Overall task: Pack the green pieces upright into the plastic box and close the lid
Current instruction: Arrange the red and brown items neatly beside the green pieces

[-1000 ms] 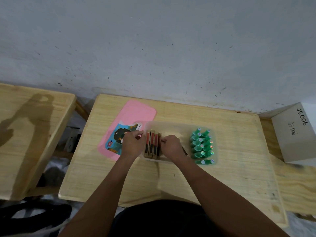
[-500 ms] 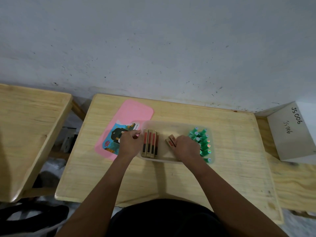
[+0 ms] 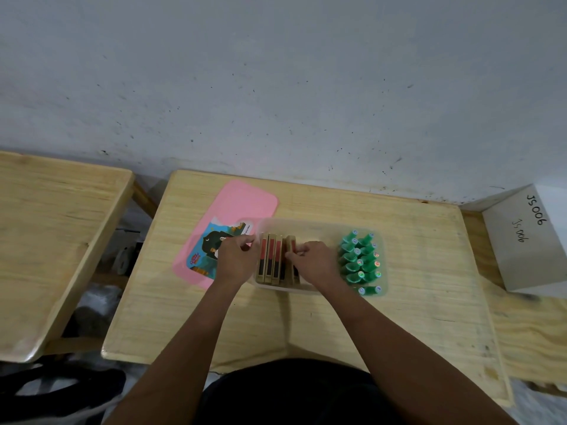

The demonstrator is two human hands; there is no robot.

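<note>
**Green pieces sit at one end of an open box as both hands work a row of blocks**

A person seated at a pale wooden table [image 3: 414,317] reaches both arms into a clear plastic box [image 3: 319,224] that stands near the table's middle. The green pieces [image 3: 359,260] are packed close in 2 columns at the box's right end, their pale caps pointing up and to the right. At the near right corner of the box, another green piece [image 3: 369,290] sits just apart from the cluster; whether it stands or lies cannot be told.

A row of wooden blocks [image 3: 270,260] with red and dark faces stands on edge at the left end of the box. The right hand [image 3: 316,265] pinches the end block [image 3: 292,251] on the right of that row with curled fingers. The left hand [image 3: 234,260] is at the box's left wall with its fingers curled; whether they grip the rim or a block cannot be told.

The pink lid [image 3: 242,200] is off and lies flat on the table to the left of the box, a cartoon label on its near half, with the box's left end overlapping its edge. A second wooden table [image 3: 55,240] stands to the left, and a white carton [image 3: 527,240] marked "JS006" rests to the right against a scuffed grey wall [image 3: 276,87].
</note>
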